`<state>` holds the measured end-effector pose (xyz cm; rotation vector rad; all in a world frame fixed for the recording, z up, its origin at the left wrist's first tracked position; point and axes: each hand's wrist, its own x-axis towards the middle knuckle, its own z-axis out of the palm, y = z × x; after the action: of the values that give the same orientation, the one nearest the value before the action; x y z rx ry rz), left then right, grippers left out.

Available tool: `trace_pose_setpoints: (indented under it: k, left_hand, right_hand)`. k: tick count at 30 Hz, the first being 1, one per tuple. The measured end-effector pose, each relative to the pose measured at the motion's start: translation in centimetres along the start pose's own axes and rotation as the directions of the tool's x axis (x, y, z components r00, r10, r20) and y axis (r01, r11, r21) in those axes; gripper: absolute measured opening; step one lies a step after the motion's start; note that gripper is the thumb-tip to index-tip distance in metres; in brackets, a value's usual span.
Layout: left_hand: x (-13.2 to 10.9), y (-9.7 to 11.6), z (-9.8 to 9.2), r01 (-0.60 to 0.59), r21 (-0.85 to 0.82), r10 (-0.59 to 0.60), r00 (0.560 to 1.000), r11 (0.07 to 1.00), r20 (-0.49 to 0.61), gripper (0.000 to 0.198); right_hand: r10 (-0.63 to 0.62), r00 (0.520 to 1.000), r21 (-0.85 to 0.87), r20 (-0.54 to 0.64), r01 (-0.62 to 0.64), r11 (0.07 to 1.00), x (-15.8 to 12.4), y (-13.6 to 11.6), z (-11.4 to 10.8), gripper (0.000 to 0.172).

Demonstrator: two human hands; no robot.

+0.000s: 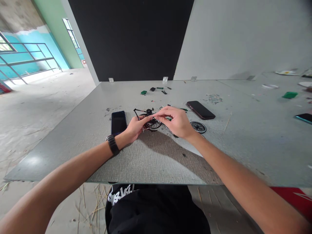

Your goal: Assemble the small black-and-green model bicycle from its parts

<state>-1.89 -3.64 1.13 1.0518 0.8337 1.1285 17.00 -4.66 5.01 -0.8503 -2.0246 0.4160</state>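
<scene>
A small black model bicycle, with a spoked wheel and a thin frame, is held just above the grey table. My left hand is closed around its frame side, thumb stretched along the top. Over the wheel, my right hand pinches with thumb and forefinger, its fingertips meeting my left thumb. Whatever sits in that pinch is too small to make out. A loose spoked wheel lies right of my right hand. Small parts under and behind my right hand are partly hidden.
A dark phone lies left of my hands, another phone to the right. Small green and black pieces lie toward the back panel. Scattered bits and a green piece are farther right. The table's front edge is close to my body.
</scene>
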Motion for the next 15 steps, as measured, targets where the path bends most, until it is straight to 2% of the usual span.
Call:
trace_pose_setpoints:
  k: [10,15]
  left_hand:
    - [-0.05,0.19,0.17,0.04,-0.05,-0.04,0.999,0.998,0.009,0.023]
    - [-0.02,0.13,0.1,0.043,-0.044,-0.042,0.999,0.998,0.018,0.022]
  right_hand:
    - [-0.045,0.998,-0.136,-0.045,0.038,0.99,-0.06,0.65,-0.2,0.005]
    - [-0.173,0.983,-0.224,-0.06,0.156,0.962,-0.01,0.96,-0.17,0.006]
